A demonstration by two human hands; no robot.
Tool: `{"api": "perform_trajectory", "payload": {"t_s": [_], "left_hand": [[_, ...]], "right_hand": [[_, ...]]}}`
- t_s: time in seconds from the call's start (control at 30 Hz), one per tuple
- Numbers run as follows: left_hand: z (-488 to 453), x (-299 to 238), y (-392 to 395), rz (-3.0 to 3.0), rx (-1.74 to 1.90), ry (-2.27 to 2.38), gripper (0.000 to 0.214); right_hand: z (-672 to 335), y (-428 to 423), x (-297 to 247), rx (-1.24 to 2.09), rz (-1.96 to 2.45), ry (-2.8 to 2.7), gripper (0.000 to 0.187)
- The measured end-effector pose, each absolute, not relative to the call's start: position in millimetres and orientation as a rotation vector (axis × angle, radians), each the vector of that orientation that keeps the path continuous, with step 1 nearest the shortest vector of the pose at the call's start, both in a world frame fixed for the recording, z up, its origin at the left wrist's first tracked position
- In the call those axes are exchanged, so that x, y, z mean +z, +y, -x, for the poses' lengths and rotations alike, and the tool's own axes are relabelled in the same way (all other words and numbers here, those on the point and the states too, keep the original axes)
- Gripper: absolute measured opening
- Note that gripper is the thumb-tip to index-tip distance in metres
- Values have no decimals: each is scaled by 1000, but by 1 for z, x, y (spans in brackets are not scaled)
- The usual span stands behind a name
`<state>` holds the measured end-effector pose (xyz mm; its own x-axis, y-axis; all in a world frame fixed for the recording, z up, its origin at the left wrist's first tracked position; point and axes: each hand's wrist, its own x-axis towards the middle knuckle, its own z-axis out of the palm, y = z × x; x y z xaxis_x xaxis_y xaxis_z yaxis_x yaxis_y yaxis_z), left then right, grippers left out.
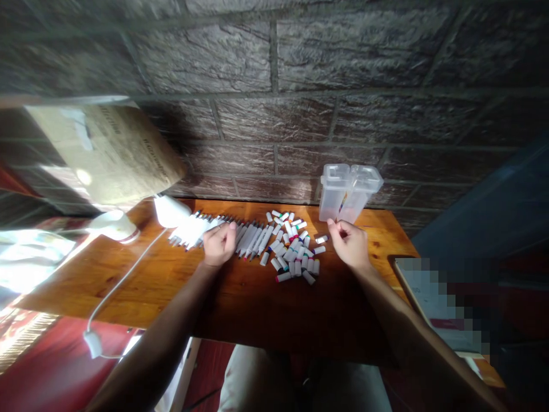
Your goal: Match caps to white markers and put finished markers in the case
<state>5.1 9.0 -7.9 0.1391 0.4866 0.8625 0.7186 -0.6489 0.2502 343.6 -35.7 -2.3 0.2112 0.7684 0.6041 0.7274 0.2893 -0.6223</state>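
My left hand (219, 244) rests curled on the wooden table (240, 297), its fingers closed over the near ends of a row of white markers (251, 237) lying side by side. A loose pile of white marker caps (294, 254) with coloured ends lies between my hands. My right hand (349, 243) hovers to the right of the pile, fingers pinched together just in front of a clear plastic container (348, 191). What the pinch holds is too small to name.
The table stands against a dark brick wall (274, 114). A white device (171, 210) with a cable (124, 280) sits at the back left, under a cardboard box (107, 151). A paper sheet (433, 297) lies at the right edge.
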Motion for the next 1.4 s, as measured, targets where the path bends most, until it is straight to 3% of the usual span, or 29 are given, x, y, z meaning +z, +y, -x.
{"api": "perform_trajectory", "payload": {"t_s": [0.9, 1.17, 1.3, 1.4], "left_hand": [[-6, -8, 10, 2198, -1536, -1270, 46], [-13, -10, 11, 2194, -1566, -1427, 34], [-33, 14, 21, 2302, -1464, -1489, 19], [-51, 33, 27, 2620, -1060, -1511, 22]], "right_hand": [[-341, -39, 2, 13, 1395, -1514, 51], [-340, -38, -1, 46, 1403, -1480, 26], [-333, -39, -3, 73, 1368, -1513, 29], [-328, -44, -1, 78, 1342, -1527, 34]]}}
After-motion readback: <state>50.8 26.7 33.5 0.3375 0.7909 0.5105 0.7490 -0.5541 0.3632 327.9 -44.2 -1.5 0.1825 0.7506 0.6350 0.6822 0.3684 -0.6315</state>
